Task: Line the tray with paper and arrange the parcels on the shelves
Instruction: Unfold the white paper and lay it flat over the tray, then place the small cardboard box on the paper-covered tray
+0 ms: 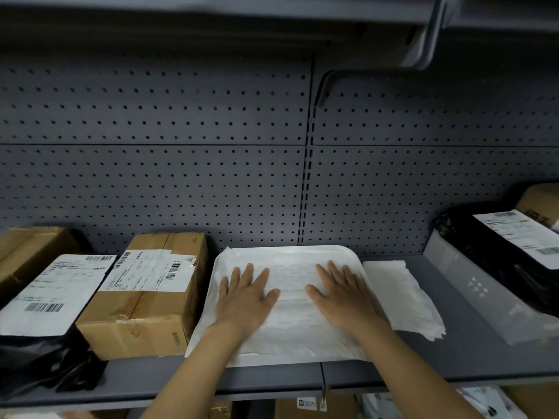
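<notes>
A white tray (341,248) sits in the middle of a grey shelf, covered by a sheet of white paper (290,279). My left hand (246,294) and my right hand (343,293) lie flat on the paper, palms down, fingers spread, holding nothing. To the left stand a brown cardboard parcel (145,300) with labels and a black bag parcel (45,300) with a white label. At the right lie a grey plastic parcel (472,285) and a black bag parcel (514,252).
A stack of spare white paper (405,297) lies just right of the tray. A grey pegboard wall (211,161) backs the shelf, with another shelf (211,10) overhead. More boxes (305,406) show on the shelf below. A further brown box (27,249) sits far left.
</notes>
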Demonstrator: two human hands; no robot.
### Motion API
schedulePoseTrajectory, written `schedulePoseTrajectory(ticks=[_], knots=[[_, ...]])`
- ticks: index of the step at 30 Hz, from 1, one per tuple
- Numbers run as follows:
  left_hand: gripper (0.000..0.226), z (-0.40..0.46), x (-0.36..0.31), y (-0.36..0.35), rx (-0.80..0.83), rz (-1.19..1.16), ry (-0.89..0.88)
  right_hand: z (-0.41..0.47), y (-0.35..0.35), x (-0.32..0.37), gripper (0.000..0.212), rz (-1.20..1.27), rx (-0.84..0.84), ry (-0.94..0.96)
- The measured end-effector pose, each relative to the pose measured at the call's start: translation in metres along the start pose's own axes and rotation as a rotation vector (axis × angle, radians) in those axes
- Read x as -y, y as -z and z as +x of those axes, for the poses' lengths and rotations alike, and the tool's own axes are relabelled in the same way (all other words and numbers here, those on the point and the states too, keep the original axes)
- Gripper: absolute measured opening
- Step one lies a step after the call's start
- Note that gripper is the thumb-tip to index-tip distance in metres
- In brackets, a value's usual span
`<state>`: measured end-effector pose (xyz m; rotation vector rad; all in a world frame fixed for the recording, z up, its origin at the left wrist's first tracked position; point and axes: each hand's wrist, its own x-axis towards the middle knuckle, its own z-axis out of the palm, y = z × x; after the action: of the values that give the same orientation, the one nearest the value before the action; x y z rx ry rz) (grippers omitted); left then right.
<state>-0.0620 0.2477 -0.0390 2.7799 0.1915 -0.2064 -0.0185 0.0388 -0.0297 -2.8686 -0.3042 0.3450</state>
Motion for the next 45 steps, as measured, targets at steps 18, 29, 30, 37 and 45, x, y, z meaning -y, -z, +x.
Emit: schedulePoseTrajectory(ticks=[18, 29, 30, 37, 45], knots=[[0.019, -0.097, 0.080, 0.186, -0.744, -1.029, 0.035, -0.034, 0.087, 0.195, 0.043, 1.127, -0.280, 0.441], [0.031, -0.080, 0.148, 0.146, -0.532, -0.828, 0.248, -0.023, 0.019, 0.240, 0.055, 0.990, -0.139, 0.289], [0.033, -0.079, 0.151, 0.142, -0.503, -0.791, 0.263, -0.022, 0.013, 0.242, 0.056, 0.977, -0.122, 0.264], [0.050, -0.073, 0.163, 0.136, -0.337, -0.540, 0.258, -0.015, -0.013, 0.244, 0.039, 0.834, 0.013, 0.117], [0.025, -0.073, 0.162, 0.151, -0.518, -1.079, 0.276, -0.024, 0.005, 0.245, 0.026, 0.889, -0.079, 0.158]])
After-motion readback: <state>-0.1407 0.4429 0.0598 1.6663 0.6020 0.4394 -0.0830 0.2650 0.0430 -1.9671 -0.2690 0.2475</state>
